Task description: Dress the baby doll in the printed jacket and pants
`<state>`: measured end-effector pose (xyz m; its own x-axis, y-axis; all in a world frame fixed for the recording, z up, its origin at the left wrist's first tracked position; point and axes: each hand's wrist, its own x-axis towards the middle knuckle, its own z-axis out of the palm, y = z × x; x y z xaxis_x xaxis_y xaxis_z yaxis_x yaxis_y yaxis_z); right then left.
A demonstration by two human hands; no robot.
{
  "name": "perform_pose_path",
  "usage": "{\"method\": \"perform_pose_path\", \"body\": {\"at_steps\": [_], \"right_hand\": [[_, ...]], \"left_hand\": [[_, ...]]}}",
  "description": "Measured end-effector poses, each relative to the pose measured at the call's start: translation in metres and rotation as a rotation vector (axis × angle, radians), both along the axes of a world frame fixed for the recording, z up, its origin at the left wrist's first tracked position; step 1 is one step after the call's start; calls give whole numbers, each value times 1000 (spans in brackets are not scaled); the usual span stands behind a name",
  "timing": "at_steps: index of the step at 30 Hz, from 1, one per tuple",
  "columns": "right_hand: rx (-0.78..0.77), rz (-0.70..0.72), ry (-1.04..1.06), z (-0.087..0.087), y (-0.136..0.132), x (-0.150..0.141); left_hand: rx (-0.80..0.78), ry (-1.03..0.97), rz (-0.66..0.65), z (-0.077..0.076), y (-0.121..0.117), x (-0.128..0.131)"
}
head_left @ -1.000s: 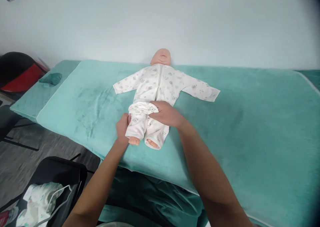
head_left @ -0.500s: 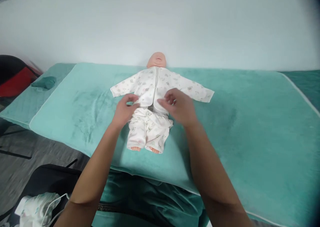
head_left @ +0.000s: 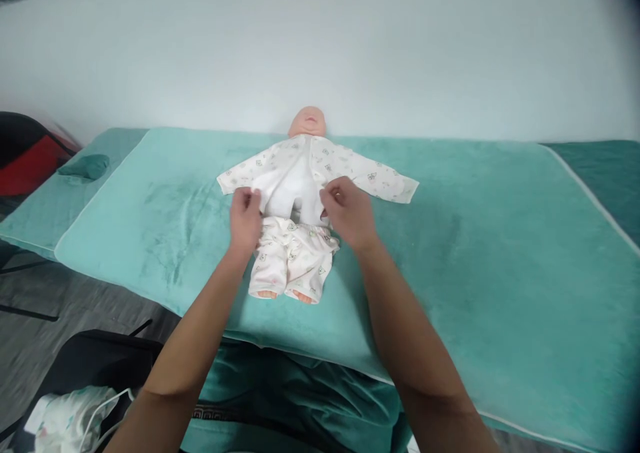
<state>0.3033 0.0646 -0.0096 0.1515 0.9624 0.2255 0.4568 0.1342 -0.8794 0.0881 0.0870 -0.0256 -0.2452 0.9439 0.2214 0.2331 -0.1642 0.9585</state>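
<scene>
Green bed against wall, black chair beside, left hand and right hand pinching jacket on doll

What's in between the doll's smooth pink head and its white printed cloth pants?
In the head-camera view, a white printed cloth jacket lies between the smooth pink head and the white printed pants.

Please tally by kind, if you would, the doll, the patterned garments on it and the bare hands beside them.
Doll: 1
Patterned top: 1
Patterned trousers: 1 pair
Bare hands, the left hand and the right hand: 2
Total, counting the trousers as one: 5
</scene>
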Motion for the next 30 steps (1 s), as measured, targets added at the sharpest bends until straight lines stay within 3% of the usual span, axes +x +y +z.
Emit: {"method": "perform_pose_path", "body": {"at_steps": [2,4,7,9,13,16,20,30], "right_hand": [[-27,-67,301,1,6,13],[-17,-173,487,4,10,30],[38,-330,623,6,12,61],[56,-421,663,6,10,80],[9,-549,616,-3,2,104],[-80,-596,502,-9,-5,107],[-146,-625,365,-13,-12,102],[-159,-740,147,-40,-26,110]], "left_hand": [[-67,-265,128,-12,12,-17],[-81,-362,222,-25,22,-35],[-19,-321,268,-44,26,-51],[54,-168,289,-52,23,-52],[234,334,321,-56,13,-44],[282,567,220,-57,10,-40],[244,687,23,-59,12,-39],[99,777,52,-56,9,-34]]}}
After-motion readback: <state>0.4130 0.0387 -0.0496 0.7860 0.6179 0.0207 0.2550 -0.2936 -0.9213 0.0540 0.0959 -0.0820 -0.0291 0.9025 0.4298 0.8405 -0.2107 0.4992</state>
